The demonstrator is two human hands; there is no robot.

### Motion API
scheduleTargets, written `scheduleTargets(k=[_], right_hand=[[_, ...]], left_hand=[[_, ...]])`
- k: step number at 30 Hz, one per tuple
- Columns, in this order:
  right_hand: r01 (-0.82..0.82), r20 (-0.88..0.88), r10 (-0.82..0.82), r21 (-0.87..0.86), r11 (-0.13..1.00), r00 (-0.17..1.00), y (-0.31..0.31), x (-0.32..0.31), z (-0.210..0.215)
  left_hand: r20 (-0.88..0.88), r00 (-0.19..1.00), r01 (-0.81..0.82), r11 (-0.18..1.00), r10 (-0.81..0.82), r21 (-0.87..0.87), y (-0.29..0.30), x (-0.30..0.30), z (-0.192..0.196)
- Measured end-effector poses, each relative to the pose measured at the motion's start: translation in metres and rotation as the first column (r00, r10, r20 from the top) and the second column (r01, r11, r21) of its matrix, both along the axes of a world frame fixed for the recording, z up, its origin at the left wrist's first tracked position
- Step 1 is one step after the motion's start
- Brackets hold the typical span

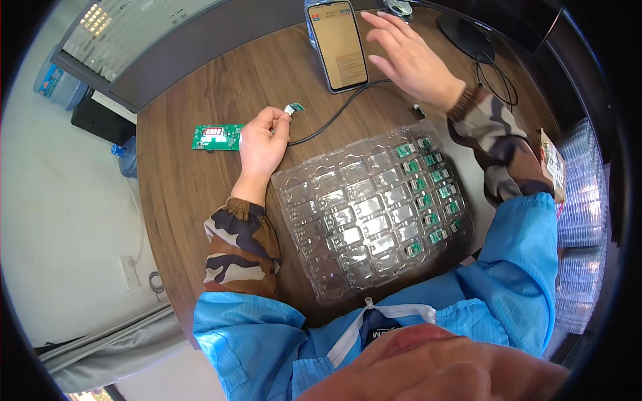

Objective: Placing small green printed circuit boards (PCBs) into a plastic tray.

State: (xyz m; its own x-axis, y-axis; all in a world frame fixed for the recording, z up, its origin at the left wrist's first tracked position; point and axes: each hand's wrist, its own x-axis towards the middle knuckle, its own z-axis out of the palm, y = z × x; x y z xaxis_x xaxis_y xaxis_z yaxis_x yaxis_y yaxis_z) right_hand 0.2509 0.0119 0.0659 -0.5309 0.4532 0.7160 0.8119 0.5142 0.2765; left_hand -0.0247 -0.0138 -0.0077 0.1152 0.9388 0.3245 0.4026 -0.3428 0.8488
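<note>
My left hand is closed, thumb and fingers pinching a small green circuit board by its silvery-white end. Beside that hand lies a larger green circuit board with a lit red digit display, its right end hidden behind the hand. A black cable runs from near my left hand toward the right, passing below the phone. My right hand is raised with fingers apart, holding nothing, just right of an upright phone with a lit screen.
In front of me sits a clear plastic tray with many pockets; several small green boards fill its right columns. Stacked clear trays stand at the far right, beside a small carton. A monitor base and grey partition border the desk.
</note>
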Motion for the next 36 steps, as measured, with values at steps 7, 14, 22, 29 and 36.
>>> scheduleTargets(k=[7, 14, 22, 29, 36], right_hand=[[0.047, 0.038, -0.046, -0.026, 0.999, 0.998, 0.039, -0.013, -0.026], [-0.112, -0.369, 0.418, 0.624, 0.774, 0.830, 0.064, -0.044, -0.008], [0.141, -0.053, -0.264, -0.737, 0.661, 0.963, -0.047, 0.027, 0.029], [0.247, 0.067, -0.291, -0.724, 0.644, 0.954, -0.059, 0.043, -0.016], [0.287, 0.023, -0.386, -0.711, 0.642, 0.922, -0.054, 0.040, -0.028]], left_hand=[[-0.020, 0.999, -0.040, 0.999, 0.039, -0.005, -0.005, -0.006, 0.001], [-0.027, 1.000, -0.017, 1.000, 0.017, -0.006, -0.005, 0.002, 0.002], [-0.056, 0.998, -0.031, 0.999, 0.030, -0.011, -0.003, -0.008, 0.001], [-0.070, 0.997, 0.032, 0.999, -0.032, 0.001, -0.003, -0.006, 0.014], [-0.078, 0.992, 0.103, 0.995, -0.101, 0.016, -0.003, 0.000, 0.009]])
